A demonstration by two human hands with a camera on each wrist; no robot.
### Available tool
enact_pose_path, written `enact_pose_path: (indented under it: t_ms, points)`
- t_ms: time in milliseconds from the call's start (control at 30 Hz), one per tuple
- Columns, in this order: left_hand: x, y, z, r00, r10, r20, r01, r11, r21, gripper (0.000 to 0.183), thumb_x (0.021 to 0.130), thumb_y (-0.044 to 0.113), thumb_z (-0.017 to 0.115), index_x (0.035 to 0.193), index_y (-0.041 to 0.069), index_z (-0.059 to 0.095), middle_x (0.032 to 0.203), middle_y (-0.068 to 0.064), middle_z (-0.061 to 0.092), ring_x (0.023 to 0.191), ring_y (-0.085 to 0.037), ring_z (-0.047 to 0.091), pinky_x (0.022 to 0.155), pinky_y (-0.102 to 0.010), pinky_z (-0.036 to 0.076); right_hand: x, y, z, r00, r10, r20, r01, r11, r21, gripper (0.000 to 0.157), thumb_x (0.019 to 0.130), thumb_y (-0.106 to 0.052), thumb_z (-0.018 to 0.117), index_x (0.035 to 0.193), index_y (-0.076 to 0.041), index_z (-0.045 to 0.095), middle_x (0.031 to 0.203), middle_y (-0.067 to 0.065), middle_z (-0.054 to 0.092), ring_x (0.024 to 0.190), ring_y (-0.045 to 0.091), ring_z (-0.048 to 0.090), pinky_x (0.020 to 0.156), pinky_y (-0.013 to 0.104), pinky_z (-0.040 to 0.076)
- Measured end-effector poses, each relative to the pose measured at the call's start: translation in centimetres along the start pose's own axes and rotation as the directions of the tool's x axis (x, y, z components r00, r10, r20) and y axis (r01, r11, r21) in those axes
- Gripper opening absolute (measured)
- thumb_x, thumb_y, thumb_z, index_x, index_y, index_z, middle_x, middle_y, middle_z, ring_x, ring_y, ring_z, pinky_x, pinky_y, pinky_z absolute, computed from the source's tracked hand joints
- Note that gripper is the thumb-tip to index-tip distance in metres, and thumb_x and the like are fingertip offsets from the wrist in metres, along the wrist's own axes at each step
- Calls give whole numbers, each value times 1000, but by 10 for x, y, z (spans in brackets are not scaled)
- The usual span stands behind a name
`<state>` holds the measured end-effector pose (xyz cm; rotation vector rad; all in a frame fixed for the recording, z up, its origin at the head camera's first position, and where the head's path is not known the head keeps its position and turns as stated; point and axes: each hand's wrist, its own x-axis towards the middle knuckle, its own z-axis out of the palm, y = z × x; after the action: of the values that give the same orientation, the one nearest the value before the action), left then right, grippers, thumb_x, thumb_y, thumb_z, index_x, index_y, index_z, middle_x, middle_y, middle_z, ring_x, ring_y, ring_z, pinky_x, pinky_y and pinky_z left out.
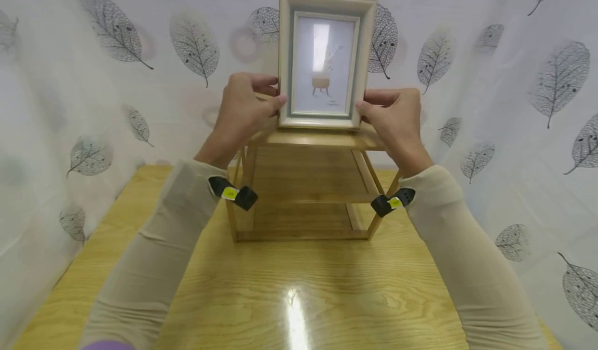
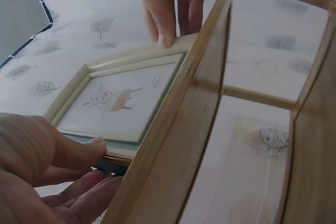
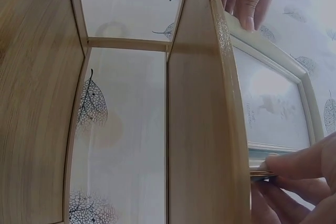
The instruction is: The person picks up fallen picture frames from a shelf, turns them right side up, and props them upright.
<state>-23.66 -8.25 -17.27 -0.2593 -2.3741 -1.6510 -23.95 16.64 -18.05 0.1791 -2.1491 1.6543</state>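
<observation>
Two hands of yours, the left hand (image 1: 247, 106) and the right hand (image 1: 397, 119), pinch a cream, rectangular picture frame (image 1: 322, 59) low on its sides, thumbs in front. It is upright at the top of the light-brown wooden shelf (image 1: 303, 178); whether it rests there, you can't tell. Holding both sides probably helps you keep it straight. The tiny words (image 1: 333, 103) on its picture and the marks on your yellow wrist labels (image 1: 229, 193) are too blurry to read.
</observation>
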Motion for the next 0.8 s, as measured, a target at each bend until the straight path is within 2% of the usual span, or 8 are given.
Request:
enact_pose_path:
  t_ms: [367,600,800]
  points:
    - [1,-2,-1,1000,30,-4,-30,1000,-6,39,93,8,74,131,7,67,116,-11,71,96,-21,71,82,-25,59,0,1,3,999,-18,-35,19,1000,22,20,84,4,76,104,9,75,98,15,74,83,20,73,78,29,61]
    - [0,-4,-2,999,32,-8,-32,999,-6,40,92,9,75,132,9,67,117,-10,71,96,-21,71,83,-27,59,1,1,4,999,-1,-41,2,1000,29,18,82,5,77,100,7,76,94,11,73,82,20,72,77,29,62]
    - [1,-7,-1,998,64,-2,-64,998,27,41,92,9,75,132,7,65,118,-11,70,98,-23,70,84,-28,59,2,3,3,999,-10,-41,12,999,51,14,81,6,76,95,5,76,90,9,73,81,20,72,75,29,62]
